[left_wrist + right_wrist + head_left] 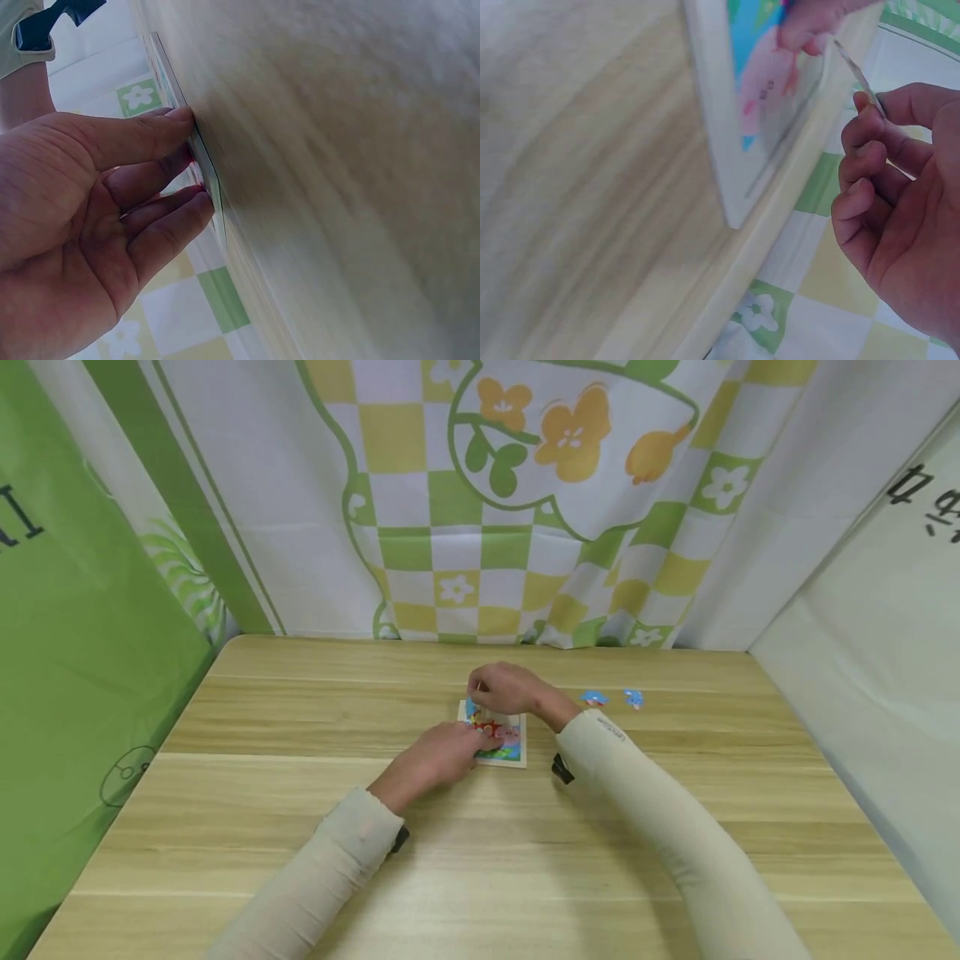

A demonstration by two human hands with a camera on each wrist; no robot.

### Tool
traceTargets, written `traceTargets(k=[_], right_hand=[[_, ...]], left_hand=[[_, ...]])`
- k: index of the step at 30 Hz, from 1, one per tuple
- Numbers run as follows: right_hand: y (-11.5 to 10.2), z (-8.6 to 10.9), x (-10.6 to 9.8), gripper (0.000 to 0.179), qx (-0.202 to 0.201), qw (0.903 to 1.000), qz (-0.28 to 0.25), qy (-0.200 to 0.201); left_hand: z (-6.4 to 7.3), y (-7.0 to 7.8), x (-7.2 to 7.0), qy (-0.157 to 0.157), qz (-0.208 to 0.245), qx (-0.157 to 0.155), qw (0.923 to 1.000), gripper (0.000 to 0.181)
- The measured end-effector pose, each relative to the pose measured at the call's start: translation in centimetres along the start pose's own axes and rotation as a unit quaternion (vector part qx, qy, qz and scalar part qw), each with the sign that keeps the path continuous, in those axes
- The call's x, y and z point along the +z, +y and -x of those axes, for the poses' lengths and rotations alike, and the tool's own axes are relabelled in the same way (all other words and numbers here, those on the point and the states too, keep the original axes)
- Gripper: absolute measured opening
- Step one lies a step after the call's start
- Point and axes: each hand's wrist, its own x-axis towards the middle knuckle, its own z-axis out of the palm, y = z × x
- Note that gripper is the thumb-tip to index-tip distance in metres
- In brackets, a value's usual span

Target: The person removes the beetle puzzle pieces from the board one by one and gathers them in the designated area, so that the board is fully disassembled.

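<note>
While spread left fingers point(171, 232) touch the colourful, pale-rimmed puzzle point(759, 101), right fingers point(857, 204) pinch 1 thin piece point(857, 71).

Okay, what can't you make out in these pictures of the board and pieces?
Head view: parts of the picture board, covered by the right hand and left hand.
Head view: fine detail on the two loose pieces, too small.
Right wrist view: the board's rest, cut off by the top edge.
Right wrist view: the face of the held piece, nearly edge-on.
Left wrist view: the board's picture, nearly edge-on.
</note>
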Motion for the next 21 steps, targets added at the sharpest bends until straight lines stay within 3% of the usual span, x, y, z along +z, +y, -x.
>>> traceTargets(k=[8, 21], right_hand=[[0.6, 0.4, -0.9, 0.014, -0.003, 0.9996, -0.007, 0.028], [4.4, 3.4, -1.9, 0.013, 0.062, 0.9954, -0.053, 0.050]], left_hand=[[0.0, -0.1, -0.1, -0.012, -0.004, -0.007, 0.9999, 0.045], [0.3, 0.0, 0.0, -0.004, 0.022, -0.022, 0.9995, 0.045]])
